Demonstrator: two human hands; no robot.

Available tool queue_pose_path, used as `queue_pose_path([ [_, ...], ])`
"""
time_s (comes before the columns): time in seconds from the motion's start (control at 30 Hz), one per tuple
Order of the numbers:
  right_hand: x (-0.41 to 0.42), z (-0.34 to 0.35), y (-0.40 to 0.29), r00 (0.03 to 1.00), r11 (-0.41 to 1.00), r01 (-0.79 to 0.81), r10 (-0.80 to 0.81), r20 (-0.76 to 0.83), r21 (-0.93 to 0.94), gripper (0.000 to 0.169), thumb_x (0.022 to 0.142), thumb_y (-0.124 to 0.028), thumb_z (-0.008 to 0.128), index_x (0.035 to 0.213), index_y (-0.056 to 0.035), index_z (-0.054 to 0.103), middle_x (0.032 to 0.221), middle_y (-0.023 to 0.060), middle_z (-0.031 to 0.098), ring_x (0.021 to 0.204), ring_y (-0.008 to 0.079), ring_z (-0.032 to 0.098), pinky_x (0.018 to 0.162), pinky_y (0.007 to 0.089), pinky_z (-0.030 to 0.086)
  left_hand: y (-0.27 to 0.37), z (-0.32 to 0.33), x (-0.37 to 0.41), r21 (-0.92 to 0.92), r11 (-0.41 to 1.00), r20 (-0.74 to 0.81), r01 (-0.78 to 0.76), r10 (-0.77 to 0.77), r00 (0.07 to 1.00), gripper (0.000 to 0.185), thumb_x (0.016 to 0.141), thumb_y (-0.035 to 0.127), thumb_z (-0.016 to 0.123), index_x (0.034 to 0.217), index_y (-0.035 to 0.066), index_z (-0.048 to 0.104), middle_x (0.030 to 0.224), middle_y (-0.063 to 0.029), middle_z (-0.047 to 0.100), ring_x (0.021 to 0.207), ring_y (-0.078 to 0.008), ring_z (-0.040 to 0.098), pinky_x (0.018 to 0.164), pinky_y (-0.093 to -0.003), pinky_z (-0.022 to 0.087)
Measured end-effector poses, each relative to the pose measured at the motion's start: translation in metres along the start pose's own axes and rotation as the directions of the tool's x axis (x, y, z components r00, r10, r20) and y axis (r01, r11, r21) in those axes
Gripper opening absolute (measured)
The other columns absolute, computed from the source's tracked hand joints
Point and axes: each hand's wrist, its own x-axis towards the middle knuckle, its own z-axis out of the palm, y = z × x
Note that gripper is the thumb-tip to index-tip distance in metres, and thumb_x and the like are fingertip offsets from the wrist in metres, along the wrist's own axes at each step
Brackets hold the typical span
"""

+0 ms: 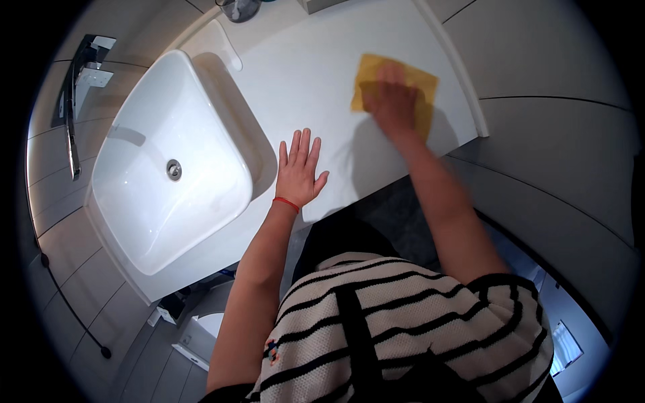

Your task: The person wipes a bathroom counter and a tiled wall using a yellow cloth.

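My left hand [297, 174] rests palm down near the front edge of a white countertop [292, 80], fingers spread and nothing held. A red cord circles that wrist. To its right and farther back, my right hand [395, 103] holds a yellow cloth [423, 85] against the countertop. This hand is motion-blurred, and its fingers lie over the cloth, which spreads out on both sides of it. Left of my left hand stands a white vessel sink [146, 211] with a metal drain [174, 170] in its basin.
A chrome wall faucet [73, 126] juts out beyond the sink. Behind the basin lies a flat white tray [216, 43], with a glass container [241, 9] near it. A raised edge [453, 65] borders the counter's right side against the tiled wall [544, 55].
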Motion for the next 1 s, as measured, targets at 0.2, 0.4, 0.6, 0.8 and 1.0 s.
queue_pose_path([
  [0.2, -0.103, -0.040, -0.046, 0.887, 0.912, 0.345, -0.394, 0.240, 0.222, 0.078, 0.083, -0.045, 0.063, 0.148, -0.0154, 0.032, 0.156, 0.0048, 0.024, 0.146, 0.0224, 0.018, 0.113, 0.0592, 0.017, -0.003, 0.001, -0.007, -0.054, 0.998, -0.008, 0.007, -0.008, 1.000, 0.076, 0.086, 0.041, 0.059, 0.148, 0.009, 0.031, 0.157, -0.0154, 0.018, 0.146, -0.0320, 0.015, 0.116, -0.0544, 0.014],
  [0.4, -0.007, -0.013, -0.070, 0.884, 0.868, 0.441, -0.464, 0.056, 0.229, 0.072, 0.085, -0.038, 0.061, 0.149, -0.0194, 0.032, 0.155, 0.0021, 0.028, 0.143, 0.0227, 0.024, 0.113, 0.0562, 0.020, -0.005, 0.000, -0.005, -0.087, 0.996, 0.019, 0.001, 0.000, 1.000, 0.071, 0.086, 0.039, 0.059, 0.145, 0.009, 0.037, 0.157, -0.0158, 0.020, 0.146, -0.0322, 0.016, 0.116, -0.0546, 0.015],
  [0.6, 0.061, 0.007, -0.117, 0.926, 0.917, 0.345, -0.368, 0.091, 0.199, 0.066, 0.093, -0.044, 0.048, 0.150, -0.0180, 0.028, 0.158, 0.0002, 0.023, 0.145, 0.0188, 0.019, 0.116, 0.0518, 0.011, -0.005, -0.001, -0.004, -0.116, 0.993, -0.018, -0.010, 0.008, 1.000, 0.076, 0.083, 0.037, 0.062, 0.147, 0.009, 0.033, 0.156, -0.0172, 0.021, 0.145, -0.0343, 0.018, 0.116, -0.0538, 0.013],
  [0.8, 0.058, 0.004, -0.120, 0.914, 0.923, 0.356, -0.376, 0.154, 0.144, 0.065, 0.094, -0.047, 0.046, 0.151, -0.0190, 0.027, 0.158, -0.0003, 0.021, 0.147, 0.0171, 0.014, 0.117, 0.0494, 0.008, -0.005, -0.003, -0.005, -0.106, 0.994, 0.017, 0.009, -0.007, 1.000, 0.074, 0.085, 0.038, 0.060, 0.147, 0.009, 0.032, 0.156, -0.0175, 0.020, 0.146, -0.0342, 0.017, 0.116, -0.0546, 0.012],
  [1.0, 0.074, 0.009, -0.110, 0.897, 0.897, 0.409, -0.429, 0.110, 0.166, 0.066, 0.093, -0.050, 0.047, 0.149, -0.0199, 0.031, 0.158, -0.0009, 0.022, 0.146, 0.0176, 0.016, 0.117, 0.0505, 0.010, -0.004, 0.000, -0.006, -0.096, 0.995, 0.026, 0.006, -0.003, 1.000, 0.075, 0.085, 0.038, 0.059, 0.147, 0.008, 0.032, 0.157, -0.0174, 0.018, 0.146, -0.0344, 0.015, 0.115, -0.0554, 0.012],
])
